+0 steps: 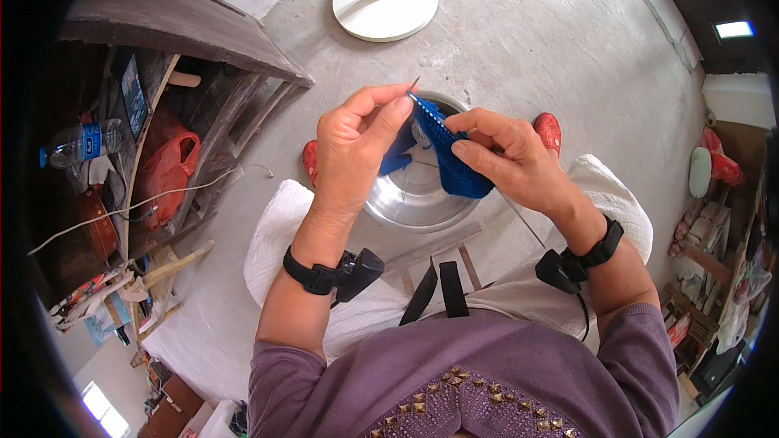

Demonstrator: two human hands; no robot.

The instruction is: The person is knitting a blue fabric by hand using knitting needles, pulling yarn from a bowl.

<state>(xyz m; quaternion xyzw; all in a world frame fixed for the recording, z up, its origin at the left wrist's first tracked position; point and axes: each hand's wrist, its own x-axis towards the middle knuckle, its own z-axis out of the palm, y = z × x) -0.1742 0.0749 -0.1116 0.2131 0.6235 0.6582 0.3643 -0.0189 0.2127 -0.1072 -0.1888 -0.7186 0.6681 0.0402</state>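
Observation:
A piece of blue knitting (464,172) hangs over a metal basin (410,217), with a row of stitches along a needle at its upper left edge. My left hand (357,134) is closed, thumb and forefinger pinching the upper end of this work, where a dark needle tip (416,81) sticks out. My right hand (515,150) grips the knitting's right side between thumb and fingers. From under that hand a thin needle (523,221) slants down to the right. More blue material (395,164) shows beside my left hand; part of it is hidden.
The basin stands on the concrete floor between my red shoes (548,131). Beyond it is a white round stand base (385,0). At left, a wooden cabinet (187,28) holds a plastic bottle (81,143) and a red bag (172,166). Piled goods (706,264) line the right side.

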